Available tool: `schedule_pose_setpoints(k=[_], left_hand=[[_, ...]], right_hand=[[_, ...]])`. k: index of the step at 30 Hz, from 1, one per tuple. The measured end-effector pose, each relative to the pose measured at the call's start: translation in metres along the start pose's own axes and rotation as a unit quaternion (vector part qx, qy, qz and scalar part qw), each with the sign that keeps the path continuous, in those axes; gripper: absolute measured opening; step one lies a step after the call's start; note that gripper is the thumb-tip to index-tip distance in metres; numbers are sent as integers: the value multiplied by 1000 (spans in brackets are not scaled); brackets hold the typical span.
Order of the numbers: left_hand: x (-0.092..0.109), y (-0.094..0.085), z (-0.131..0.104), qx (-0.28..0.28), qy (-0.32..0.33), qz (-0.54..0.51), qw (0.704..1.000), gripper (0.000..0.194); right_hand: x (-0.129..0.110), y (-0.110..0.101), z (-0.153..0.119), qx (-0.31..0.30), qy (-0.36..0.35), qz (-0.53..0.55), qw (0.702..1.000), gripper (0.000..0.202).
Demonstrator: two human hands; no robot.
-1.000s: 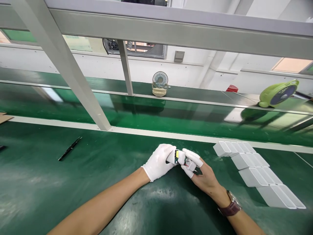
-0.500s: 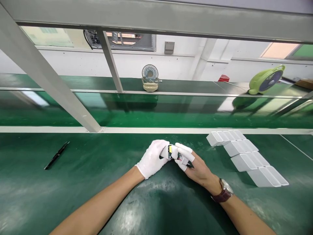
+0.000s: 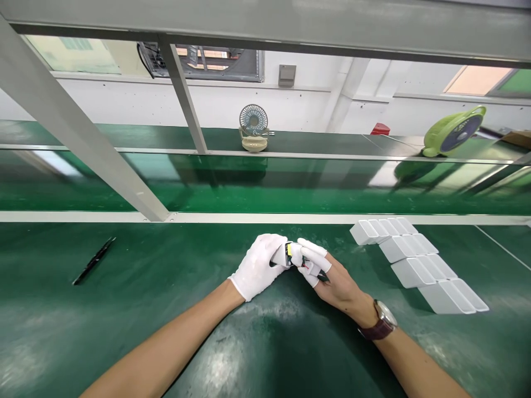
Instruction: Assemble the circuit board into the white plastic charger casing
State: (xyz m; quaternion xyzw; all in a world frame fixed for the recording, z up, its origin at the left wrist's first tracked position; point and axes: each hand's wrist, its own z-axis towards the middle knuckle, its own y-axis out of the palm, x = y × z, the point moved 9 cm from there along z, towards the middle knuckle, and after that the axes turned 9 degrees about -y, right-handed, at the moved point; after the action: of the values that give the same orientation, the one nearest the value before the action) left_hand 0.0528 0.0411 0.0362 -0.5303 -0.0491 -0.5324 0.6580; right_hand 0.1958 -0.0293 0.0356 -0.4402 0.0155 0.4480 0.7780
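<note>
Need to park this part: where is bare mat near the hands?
Bare mat lies between the left hand and the black tool, and toward the near edge between the forearms. Right of the right hand, the white casings crowd the mat.

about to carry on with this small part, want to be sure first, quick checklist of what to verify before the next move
1. Left hand, in a full white glove, has a grip on the small white part: ok.
2. Right hand, with white finger cots, meets the same part from the other side: ok.
3. Part clear of the green mat, held above it: ok.
4. Red wire at the part free and unpinched: cannot tell, too small.
5. White casings in stepped rows at the right, apart from the hands: ok.
6. Black tweezers lie far to the left, untouched: ok.
</note>
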Motion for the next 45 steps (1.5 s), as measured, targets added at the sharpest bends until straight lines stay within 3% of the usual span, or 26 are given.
schedule_pose_setpoints(k=[11, 45], left_hand=[[0, 0, 0, 0, 7, -5, 1000, 53], [1, 0, 0, -16, -4, -21, 1000, 58]], right_hand=[[-11, -6, 5, 11, -46, -11, 999, 69], [-1, -6, 1, -1, -12, 1, 1000, 59]])
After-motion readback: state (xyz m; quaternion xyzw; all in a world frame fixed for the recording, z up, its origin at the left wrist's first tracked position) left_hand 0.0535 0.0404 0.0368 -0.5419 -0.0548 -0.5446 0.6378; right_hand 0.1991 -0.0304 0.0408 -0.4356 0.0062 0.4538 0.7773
